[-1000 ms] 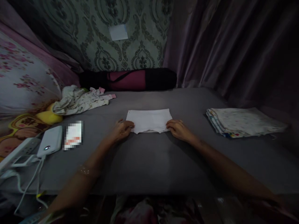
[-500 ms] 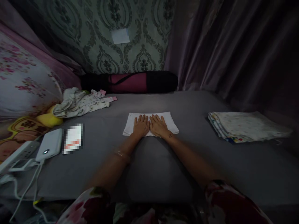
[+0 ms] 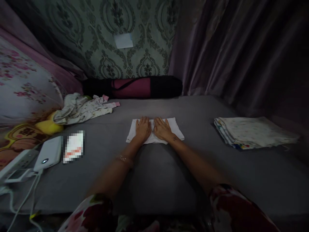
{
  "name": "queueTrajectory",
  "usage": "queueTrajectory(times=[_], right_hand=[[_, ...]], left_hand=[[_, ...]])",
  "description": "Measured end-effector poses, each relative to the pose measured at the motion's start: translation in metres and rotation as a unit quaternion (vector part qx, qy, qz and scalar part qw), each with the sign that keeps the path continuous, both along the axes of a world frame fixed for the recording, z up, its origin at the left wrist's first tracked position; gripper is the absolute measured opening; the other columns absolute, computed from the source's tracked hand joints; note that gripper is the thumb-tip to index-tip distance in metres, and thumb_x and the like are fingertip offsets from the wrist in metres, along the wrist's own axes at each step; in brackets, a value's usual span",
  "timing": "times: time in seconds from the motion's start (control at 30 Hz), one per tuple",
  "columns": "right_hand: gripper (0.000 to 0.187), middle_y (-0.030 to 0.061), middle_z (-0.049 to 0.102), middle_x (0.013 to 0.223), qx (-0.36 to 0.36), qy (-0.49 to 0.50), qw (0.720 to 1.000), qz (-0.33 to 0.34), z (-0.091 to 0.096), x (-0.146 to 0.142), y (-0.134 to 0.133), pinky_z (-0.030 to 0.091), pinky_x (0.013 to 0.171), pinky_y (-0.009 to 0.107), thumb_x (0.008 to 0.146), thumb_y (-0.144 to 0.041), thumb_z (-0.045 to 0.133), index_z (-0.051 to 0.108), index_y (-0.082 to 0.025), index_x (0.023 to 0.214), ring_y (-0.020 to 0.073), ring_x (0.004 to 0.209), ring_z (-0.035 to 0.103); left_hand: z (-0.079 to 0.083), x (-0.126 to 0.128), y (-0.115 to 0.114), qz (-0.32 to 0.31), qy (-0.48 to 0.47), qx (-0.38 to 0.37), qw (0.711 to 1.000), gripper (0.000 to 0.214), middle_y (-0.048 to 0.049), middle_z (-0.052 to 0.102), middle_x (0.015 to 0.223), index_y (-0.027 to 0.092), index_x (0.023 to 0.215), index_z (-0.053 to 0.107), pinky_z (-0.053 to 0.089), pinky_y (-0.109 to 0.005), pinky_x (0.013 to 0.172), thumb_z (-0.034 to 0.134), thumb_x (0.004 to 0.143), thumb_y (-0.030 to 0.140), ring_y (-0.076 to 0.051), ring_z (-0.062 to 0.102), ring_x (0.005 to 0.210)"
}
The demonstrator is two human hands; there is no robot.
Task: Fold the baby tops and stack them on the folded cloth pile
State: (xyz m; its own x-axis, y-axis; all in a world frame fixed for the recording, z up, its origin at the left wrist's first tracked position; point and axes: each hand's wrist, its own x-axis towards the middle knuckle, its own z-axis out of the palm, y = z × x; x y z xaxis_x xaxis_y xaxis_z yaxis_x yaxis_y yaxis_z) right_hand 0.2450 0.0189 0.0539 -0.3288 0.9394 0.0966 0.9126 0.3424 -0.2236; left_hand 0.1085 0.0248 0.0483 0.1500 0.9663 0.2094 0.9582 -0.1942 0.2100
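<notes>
A folded white cloth point(image 3: 178, 128) lies flat on the grey bed surface point(image 3: 154, 180) in front of me. On its left half rests my left hand point(image 3: 144, 129), palm down with the fingers stretched out. My right hand point(image 3: 162, 129) presses flat on the cloth just beside it, fingers extended. A narrow gap separates the two hands, and the cloth looks slightly wrinkled there. Neither hand grasps anything; the palms cover the middle of the cloth.
To the right lies a stack of folded cloths point(image 3: 256, 130). A crumpled patterned garment point(image 3: 84, 109) lies at the left, near a white power bank point(image 3: 49, 153), a power strip point(image 3: 20, 162) and cables. A long black and magenta bag point(image 3: 132, 87) lines the wall.
My hands have slid slightly apart and a little forward on the white cloth, which now shows wrinkles between them. The whole view has shifted slightly.
</notes>
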Motion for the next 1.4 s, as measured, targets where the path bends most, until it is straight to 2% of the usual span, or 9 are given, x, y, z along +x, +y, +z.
queueTrajectory(times=[0.07,0.33,0.53,0.63,0.73,0.9,1.17,1.27,1.4], right_hand=[[0.056,0.0110,0.030,0.156,0.000,0.006,1.000,0.009,-0.001,-0.003,0.003,0.010,0.118,0.047,0.096,-0.028,0.027,0.035,-0.010,0.148,0.0229,0.145,0.021],[0.056,0.0099,0.031,0.156,-0.015,0.004,1.000,0.021,-0.013,-0.008,0.007,0.012,0.118,0.045,0.097,-0.029,0.026,0.035,-0.008,0.148,0.0222,0.144,0.024],[0.056,0.0101,0.029,0.157,-0.041,0.004,0.999,0.031,-0.004,0.002,0.007,0.012,0.118,0.044,0.099,-0.032,0.024,0.032,-0.009,0.149,0.0221,0.145,0.021],[0.058,0.0127,0.028,0.157,-0.005,0.008,1.000,-0.003,-0.002,0.014,0.005,0.009,0.119,0.045,0.099,-0.034,0.022,0.032,-0.005,0.149,0.0239,0.146,0.019],[0.058,0.0146,0.030,0.155,0.002,-0.002,0.999,-0.033,-0.006,0.023,0.003,0.009,0.119,0.044,0.099,-0.033,0.025,0.034,-0.003,0.147,0.0246,0.145,0.021],[0.056,0.0144,0.031,0.155,-0.007,-0.005,0.999,-0.042,-0.011,0.022,0.002,0.012,0.118,0.044,0.099,-0.032,0.026,0.036,-0.005,0.146,0.0238,0.144,0.024],[0.057,0.0145,0.030,0.155,-0.012,-0.002,1.000,-0.021,-0.004,0.036,0.005,0.013,0.118,0.044,0.099,-0.033,0.022,0.035,-0.005,0.147,0.0247,0.145,0.023],[0.059,0.0169,0.029,0.155,0.014,-0.010,0.999,-0.051,-0.009,0.048,0.008,0.012,0.118,0.045,0.098,-0.033,0.022,0.034,-0.002,0.147,0.0267,0.145,0.022],[0.059,0.0180,0.031,0.154,-0.011,-0.022,0.997,-0.067,-0.018,0.055,0.010,0.015,0.118,0.044,0.098,-0.034,0.023,0.035,-0.001,0.146,0.0270,0.144,0.025]], left_hand=[[-0.003,-0.002,0.003,0.008,0.003,0.014,1.000,0.052,-0.0132,0.042,0.150,0.015,0.143,0.043,0.019,-0.054,0.116,0.024,0.098,0.032,-0.029,0.028,0.143],[-0.011,-0.003,0.005,0.015,0.031,-0.039,0.999,0.054,-0.0118,0.040,0.151,0.016,0.143,0.044,0.019,-0.053,0.116,0.022,0.098,0.036,-0.029,0.031,0.142],[-0.006,-0.011,0.005,-0.001,0.031,-0.053,0.998,0.056,-0.0141,0.039,0.151,0.012,0.143,0.042,0.020,-0.053,0.116,0.021,0.099,0.039,-0.029,0.031,0.142],[-0.007,-0.023,0.003,0.009,0.043,-0.009,0.999,0.059,-0.0160,0.037,0.152,0.010,0.143,0.042,0.017,-0.053,0.117,0.019,0.099,0.043,-0.030,0.028,0.143],[-0.011,-0.030,0.002,0.019,0.050,-0.025,0.998,0.062,-0.0183,0.037,0.151,0.008,0.143,0.042,0.018,-0.054,0.116,0.018,0.098,0.044,-0.032,0.027,0.143],[-0.015,-0.030,0.004,0.026,0.047,-0.049,0.997,0.061,-0.0176,0.037,0.151,0.010,0.143,0.042,0.021,-0.054,0.115,0.019,0.098,0.044,-0.032,0.028,0.143],[-0.003,-0.038,0.002,0.016,0.051,-0.069,0.996,0.066,-0.0187,0.035,0.152,0.006,0.144,0.039,0.018,-0.054,0.117,0.016,0.098,0.047,-0.032,0.027,0.144],[-0.005,-0.045,-0.001,0.019,0.062,-0.045,0.997,0.066,-0.0186,0.035,0.152,0.007,0.145,0.038,0.020,-0.053,0.116,0.015,0.098,0.047,-0.032,0.027,0.144],[-0.013,-0.049,-0.001,0.022,0.062,-0.052,0.996,0.064,-0.0185,0.035,0.152,0.009,0.143,0.040,0.026,-0.051,0.114,0.017,0.098,0.047,-0.032,0.028,0.143]])
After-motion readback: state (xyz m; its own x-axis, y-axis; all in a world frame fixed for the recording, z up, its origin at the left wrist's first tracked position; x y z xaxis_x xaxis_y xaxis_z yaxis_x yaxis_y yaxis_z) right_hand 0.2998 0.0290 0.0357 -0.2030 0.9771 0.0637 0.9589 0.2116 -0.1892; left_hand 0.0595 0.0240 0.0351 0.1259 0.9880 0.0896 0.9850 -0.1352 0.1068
